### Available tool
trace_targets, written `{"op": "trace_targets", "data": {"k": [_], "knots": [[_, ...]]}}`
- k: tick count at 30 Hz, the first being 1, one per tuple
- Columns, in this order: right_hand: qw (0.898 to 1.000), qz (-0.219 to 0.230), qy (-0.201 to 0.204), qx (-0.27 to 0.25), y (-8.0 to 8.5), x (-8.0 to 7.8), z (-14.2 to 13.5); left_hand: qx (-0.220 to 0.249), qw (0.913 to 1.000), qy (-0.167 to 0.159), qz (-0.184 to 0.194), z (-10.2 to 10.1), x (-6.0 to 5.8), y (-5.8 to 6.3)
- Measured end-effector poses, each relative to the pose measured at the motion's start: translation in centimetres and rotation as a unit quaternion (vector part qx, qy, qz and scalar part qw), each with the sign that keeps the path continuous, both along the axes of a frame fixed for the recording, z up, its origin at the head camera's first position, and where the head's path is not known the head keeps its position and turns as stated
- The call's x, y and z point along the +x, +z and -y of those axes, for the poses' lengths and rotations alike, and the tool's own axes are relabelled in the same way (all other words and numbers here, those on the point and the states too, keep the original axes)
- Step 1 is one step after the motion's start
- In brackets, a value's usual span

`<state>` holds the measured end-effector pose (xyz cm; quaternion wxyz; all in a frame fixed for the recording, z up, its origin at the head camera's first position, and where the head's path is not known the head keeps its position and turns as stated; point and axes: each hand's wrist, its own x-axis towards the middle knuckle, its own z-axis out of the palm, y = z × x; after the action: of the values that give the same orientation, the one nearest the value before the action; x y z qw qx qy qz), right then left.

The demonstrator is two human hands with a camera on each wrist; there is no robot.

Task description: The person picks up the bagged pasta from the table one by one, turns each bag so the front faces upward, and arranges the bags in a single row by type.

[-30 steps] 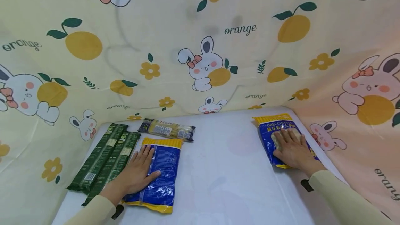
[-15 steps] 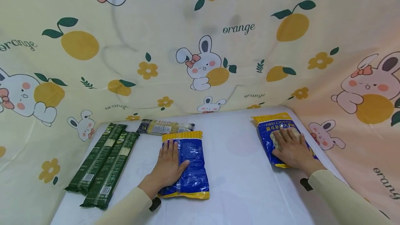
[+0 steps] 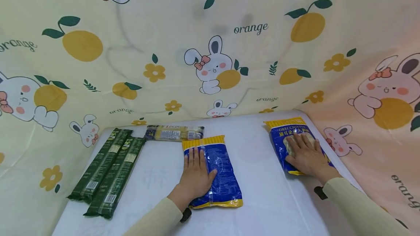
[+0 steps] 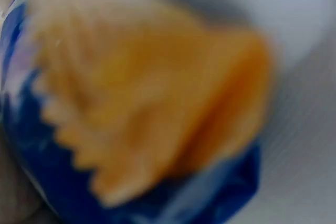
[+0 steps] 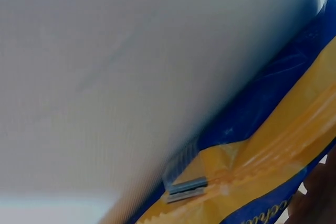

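Observation:
A blue bag with yellow ends [image 3: 224,177] lies back side up near the middle of the table. My left hand [image 3: 196,176] rests on its left half, fingers straight and pointing away from me. In the left wrist view the bag's yellow crimped end [image 4: 157,108] fills much of the picture, blurred. At the right, my right hand [image 3: 306,156] lies flat on a second blue and yellow bag [image 3: 279,148], lettered "ORECCHIETTE", partly covering its front. The right wrist view shows that bag's yellow edge [image 5: 236,177], with the fingers mostly out of frame.
Two long green packets [image 3: 98,166] lie side by side at the left of the white table [image 3: 262,214]. A dark and gold packet [image 3: 174,133] lies crosswise at the back, touching or nearly touching the middle bag's top. Patterned cloth [image 3: 157,94] hangs behind and at both sides.
My left hand has slid the blue bag rightward, away from the green packets, to near the table's middle. The right hand and its bag have stayed in place.

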<state>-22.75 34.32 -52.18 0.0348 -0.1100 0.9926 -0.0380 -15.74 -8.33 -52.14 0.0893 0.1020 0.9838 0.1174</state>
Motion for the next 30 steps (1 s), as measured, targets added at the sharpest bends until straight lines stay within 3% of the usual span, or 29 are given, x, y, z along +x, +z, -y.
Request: {"op": "trace_targets", "data": {"k": [3, 9, 14, 17, 23, 26, 30], "knots": [[1.0, -0.002, -0.005, 0.001, 0.3, 0.3, 0.3, 0.003, 0.9999, -0.002, -0.016, 0.2, 0.1, -0.6], [1.0, -0.016, -0.016, 0.009, 0.9, 1.1, 1.2, 0.027, 0.9995, -0.005, -0.012, 0.8, 0.3, -0.7], [0.996, -0.082, -0.016, 0.038, 1.1, 2.2, 2.3, 0.027, 0.9987, 0.005, -0.042, 0.8, 0.5, -1.0], [0.99, -0.136, -0.014, 0.024, 1.0, 3.1, 3.6, 0.019, 0.9985, 0.007, -0.051, 0.5, 0.4, -1.2], [0.961, -0.271, 0.056, -0.012, 0.7, 5.3, 7.6, 0.014, 0.9992, -0.005, -0.038, 0.0, 0.1, -1.3], [0.952, -0.29, 0.095, -0.003, 0.8, 6.5, 10.4, 0.007, 0.9995, 0.0, -0.032, 0.2, 0.2, -1.0], [0.95, -0.281, 0.136, 0.021, 0.8, 8.3, 13.7, -0.013, 0.9995, 0.003, -0.028, 0.6, 0.4, -0.3]]}}
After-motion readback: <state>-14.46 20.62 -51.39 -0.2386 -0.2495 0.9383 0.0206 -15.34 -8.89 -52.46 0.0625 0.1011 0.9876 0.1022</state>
